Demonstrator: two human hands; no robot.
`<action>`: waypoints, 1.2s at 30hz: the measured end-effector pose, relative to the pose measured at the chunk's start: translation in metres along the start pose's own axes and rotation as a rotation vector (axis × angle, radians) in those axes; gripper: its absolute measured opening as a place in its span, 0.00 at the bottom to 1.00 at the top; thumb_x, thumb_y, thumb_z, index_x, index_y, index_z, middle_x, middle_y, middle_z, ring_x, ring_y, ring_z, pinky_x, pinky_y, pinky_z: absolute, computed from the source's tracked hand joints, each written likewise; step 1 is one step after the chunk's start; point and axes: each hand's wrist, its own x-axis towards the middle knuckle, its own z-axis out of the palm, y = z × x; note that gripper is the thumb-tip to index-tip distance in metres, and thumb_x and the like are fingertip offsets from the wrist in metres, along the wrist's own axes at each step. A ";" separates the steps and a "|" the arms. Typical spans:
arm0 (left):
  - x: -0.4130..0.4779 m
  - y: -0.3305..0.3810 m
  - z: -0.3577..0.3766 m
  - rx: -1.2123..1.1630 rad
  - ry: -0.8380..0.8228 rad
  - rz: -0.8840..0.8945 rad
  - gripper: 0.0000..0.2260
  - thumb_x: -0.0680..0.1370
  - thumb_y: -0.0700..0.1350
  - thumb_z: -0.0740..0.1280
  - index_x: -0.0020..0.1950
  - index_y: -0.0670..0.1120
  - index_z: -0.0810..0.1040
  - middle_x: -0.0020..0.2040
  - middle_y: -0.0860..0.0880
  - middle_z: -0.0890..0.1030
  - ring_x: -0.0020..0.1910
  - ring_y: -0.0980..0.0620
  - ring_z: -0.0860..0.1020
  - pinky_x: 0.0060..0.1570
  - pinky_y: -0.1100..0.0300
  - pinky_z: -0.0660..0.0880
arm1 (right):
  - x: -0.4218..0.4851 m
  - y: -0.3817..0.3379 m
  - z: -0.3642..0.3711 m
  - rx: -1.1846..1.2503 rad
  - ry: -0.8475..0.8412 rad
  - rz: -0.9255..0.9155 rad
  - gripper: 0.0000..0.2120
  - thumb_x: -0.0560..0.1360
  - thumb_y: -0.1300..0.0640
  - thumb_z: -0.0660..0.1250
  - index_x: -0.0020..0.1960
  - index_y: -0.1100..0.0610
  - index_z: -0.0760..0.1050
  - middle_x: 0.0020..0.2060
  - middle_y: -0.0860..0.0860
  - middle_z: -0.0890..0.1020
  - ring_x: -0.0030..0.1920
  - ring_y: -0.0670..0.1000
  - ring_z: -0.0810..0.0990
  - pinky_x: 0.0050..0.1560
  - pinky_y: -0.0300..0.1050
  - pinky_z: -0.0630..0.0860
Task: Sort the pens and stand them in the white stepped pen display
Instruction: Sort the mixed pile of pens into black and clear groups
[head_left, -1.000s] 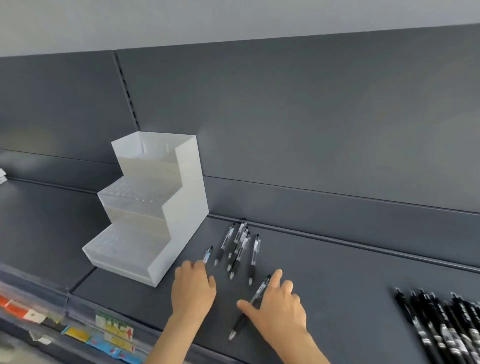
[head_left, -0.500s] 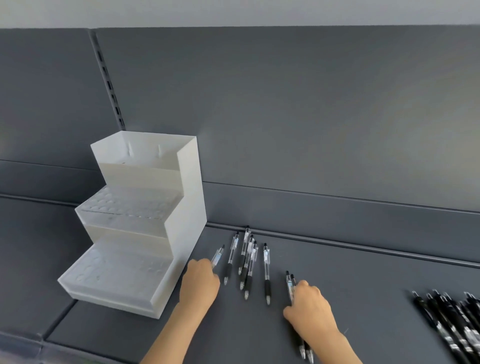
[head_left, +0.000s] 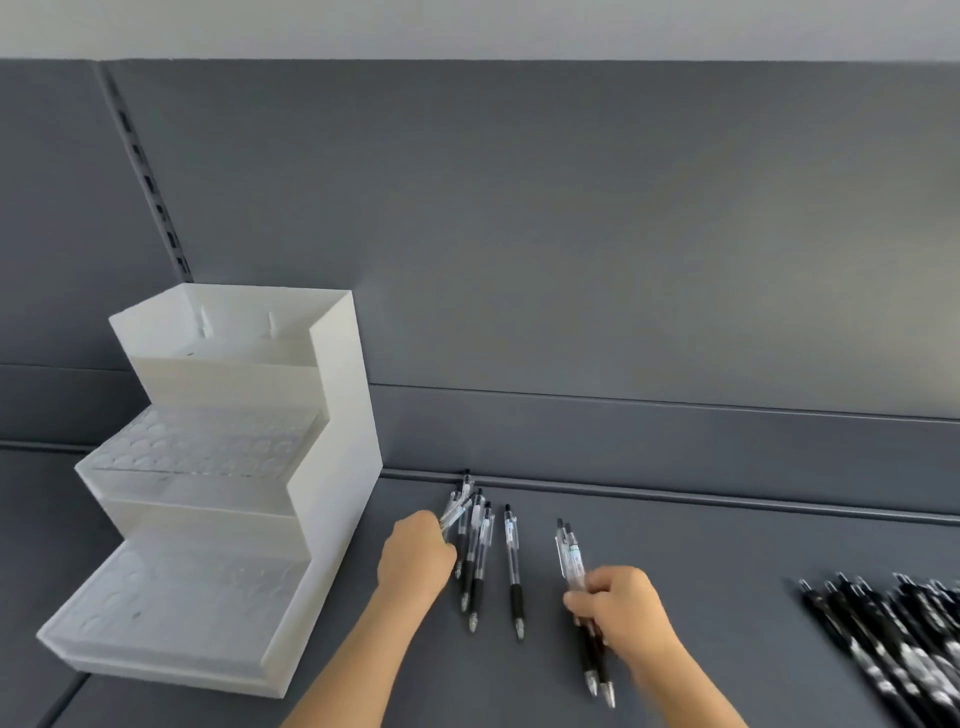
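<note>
The white stepped pen display (head_left: 337, 447) stands at the left of the dark shelf, its perforated steps holding no pens. Beside it lie several clear pens with black grips (head_left: 475, 551), and a single one (head_left: 513, 566) lies apart to their right. My left hand (head_left: 415, 561) is closed on a clear pen (head_left: 457, 512) at the left edge of that group, its cap end sticking out past the fingers. My right hand (head_left: 621, 608) grips two clear pens (head_left: 571, 558) held side by side, tips pointing toward me.
A heap of black pens (head_left: 893, 639) lies at the right edge of the shelf. The grey back panel (head_left: 571, 234) rises behind everything, with a slotted upright (head_left: 150, 182) at the left. A raised lip (head_left: 675, 496) runs along the shelf's back.
My right hand has picked up a second pen and now holds two together. My left hand has closed on the leftmost pen and drawn it against the group. The view has shifted right.
</note>
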 end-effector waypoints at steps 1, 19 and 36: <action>0.000 -0.002 -0.002 0.000 0.006 0.002 0.14 0.75 0.38 0.60 0.33 0.45 0.59 0.32 0.50 0.67 0.28 0.54 0.65 0.25 0.62 0.60 | -0.004 0.000 -0.005 0.160 -0.057 0.032 0.06 0.73 0.66 0.67 0.37 0.62 0.75 0.29 0.55 0.74 0.27 0.49 0.67 0.28 0.37 0.63; -0.101 0.091 0.015 -1.210 -0.709 -0.034 0.06 0.74 0.31 0.65 0.49 0.36 0.79 0.38 0.42 0.83 0.34 0.48 0.82 0.32 0.58 0.79 | -0.058 0.027 -0.103 0.867 -0.309 0.008 0.03 0.62 0.61 0.70 0.35 0.57 0.81 0.30 0.53 0.78 0.27 0.48 0.72 0.29 0.40 0.71; -0.267 0.367 0.208 -1.097 -0.891 0.047 0.07 0.73 0.29 0.64 0.45 0.36 0.81 0.36 0.41 0.82 0.30 0.49 0.81 0.30 0.59 0.80 | -0.112 0.200 -0.407 0.824 -0.170 -0.092 0.10 0.74 0.67 0.61 0.39 0.64 0.79 0.30 0.54 0.82 0.30 0.49 0.79 0.33 0.41 0.76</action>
